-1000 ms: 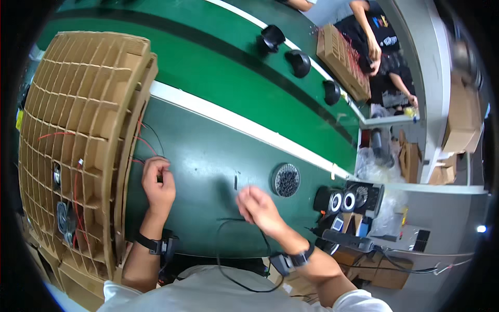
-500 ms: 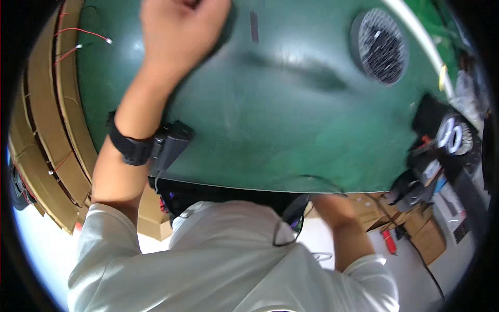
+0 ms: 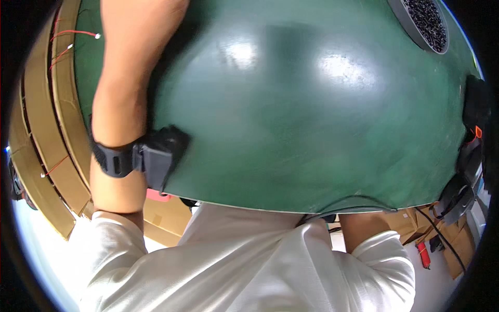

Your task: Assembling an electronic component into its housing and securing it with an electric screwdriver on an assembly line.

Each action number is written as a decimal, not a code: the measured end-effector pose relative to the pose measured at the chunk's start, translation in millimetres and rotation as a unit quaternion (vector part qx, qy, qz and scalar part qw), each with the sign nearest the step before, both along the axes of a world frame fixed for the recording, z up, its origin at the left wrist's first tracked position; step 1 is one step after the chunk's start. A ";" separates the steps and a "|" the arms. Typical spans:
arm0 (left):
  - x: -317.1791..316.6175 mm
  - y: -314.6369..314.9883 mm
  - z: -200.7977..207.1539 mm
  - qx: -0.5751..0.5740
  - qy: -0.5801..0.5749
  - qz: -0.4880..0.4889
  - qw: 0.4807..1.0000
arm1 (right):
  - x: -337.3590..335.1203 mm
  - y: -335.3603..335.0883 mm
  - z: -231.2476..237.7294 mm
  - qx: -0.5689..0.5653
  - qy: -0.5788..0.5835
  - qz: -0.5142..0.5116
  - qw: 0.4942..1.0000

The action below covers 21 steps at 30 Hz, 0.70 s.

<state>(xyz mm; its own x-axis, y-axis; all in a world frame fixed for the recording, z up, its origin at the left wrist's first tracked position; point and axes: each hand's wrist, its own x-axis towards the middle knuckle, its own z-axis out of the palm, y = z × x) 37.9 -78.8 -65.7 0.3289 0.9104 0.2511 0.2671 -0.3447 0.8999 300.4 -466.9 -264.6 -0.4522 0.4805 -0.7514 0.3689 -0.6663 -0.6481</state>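
The red wires stick out of the cardboard trays near your left hand, while your right hand now slips from sight below the green table, leaving only the left one on top, and I cannot tell either hand's grip.

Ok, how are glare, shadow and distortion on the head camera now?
In the head view, two glare patches whiten the smooth, dark-green tabletop and a shadow lies right of the bare left hand; the head view's fisheye bends the tabletop's near edge.
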 end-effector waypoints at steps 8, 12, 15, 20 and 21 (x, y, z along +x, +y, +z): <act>6.3 15.8 -13.4 0.000 -0.023 0.020 1.000 | 21.0 50.7 -6.5 0.200 -0.103 0.023 0.974; -8.8 13.4 -2.1 -0.053 -0.090 0.029 0.994 | 31.2 71.6 4.1 0.300 -0.161 0.032 0.940; -21.0 -8.8 28.1 -0.146 -0.178 0.030 0.973 | 37.8 70.1 22.4 0.356 -0.212 0.024 0.910; -102.3 -115.6 112.8 -0.097 -0.085 -0.013 0.992 | 39.5 49.5 82.5 0.427 -0.281 0.007 0.860; -109.2 -143.2 123.0 -0.057 -0.068 0.076 0.993 | 30.3 43.6 105.4 0.326 -0.185 -0.137 0.917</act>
<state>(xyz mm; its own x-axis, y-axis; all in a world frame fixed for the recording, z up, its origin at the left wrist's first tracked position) -71.2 -222.0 57.3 0.1556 0.9721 0.1755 0.1819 -0.2028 0.9622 330.7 -423.3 -159.2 -0.0192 0.9394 -0.3422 0.5206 -0.2828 -0.8056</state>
